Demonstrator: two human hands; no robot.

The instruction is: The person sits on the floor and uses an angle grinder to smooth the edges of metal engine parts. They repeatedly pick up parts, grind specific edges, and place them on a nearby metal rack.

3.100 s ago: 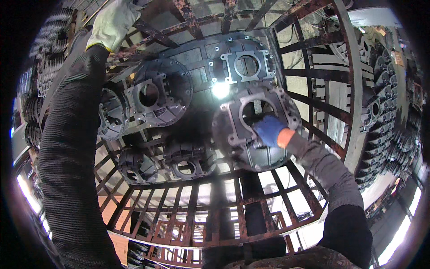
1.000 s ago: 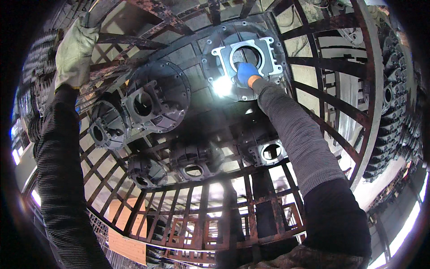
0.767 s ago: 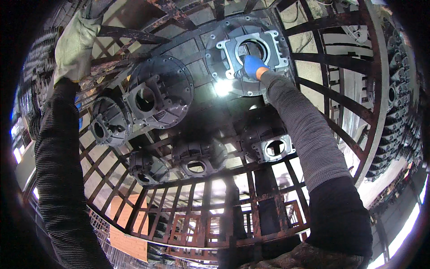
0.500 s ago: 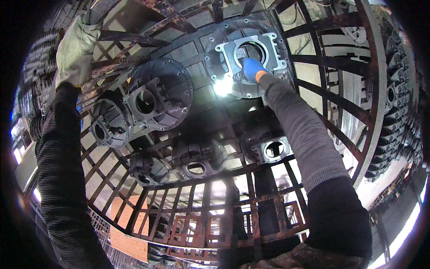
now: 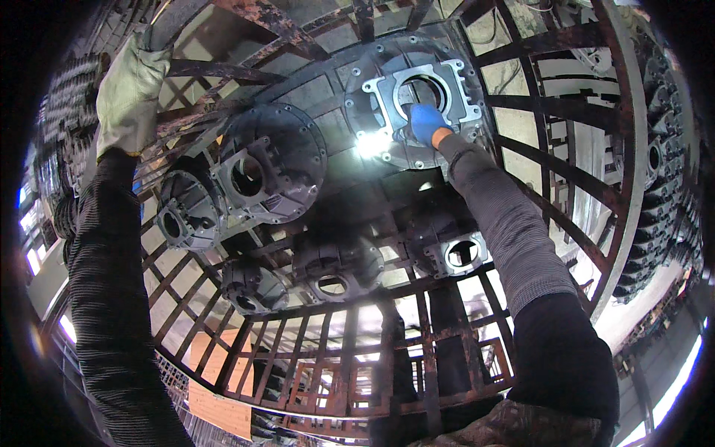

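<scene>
My left hand (image 5: pixel 132 93), in a pale work glove, is closed round a grey metal bar (image 5: pixel 170 22) at the upper left of a rusty metal cage. Inside the cage at the far right sits a large cast metal housing (image 5: pixel 380 97) with a round flange and a bright machined face round a central bore. My right hand (image 5: pixel 428 125), in a blue glove with an orange cuff, is closed at the near edge of that bore. A white glare (image 5: pixel 372 144) shines just left of it. What the fingers hold, if anything, is hidden.
More grey castings stand in the cage: a flanged housing (image 5: pixel 275 167), a smaller one (image 5: pixel 186 212), and several in the shaded near row (image 5: pixel 331 268). Rusty bars (image 5: pixel 558 104) enclose them. Stacked dark parts (image 5: pixel 655 194) stand outside right; a wooden board (image 5: pixel 220 384) lies beyond the near bars.
The whole view has shifted slightly, so the castings sit a little lower and further right. My right hand stays at the bore, and my left hand keeps its grip on the bar.
</scene>
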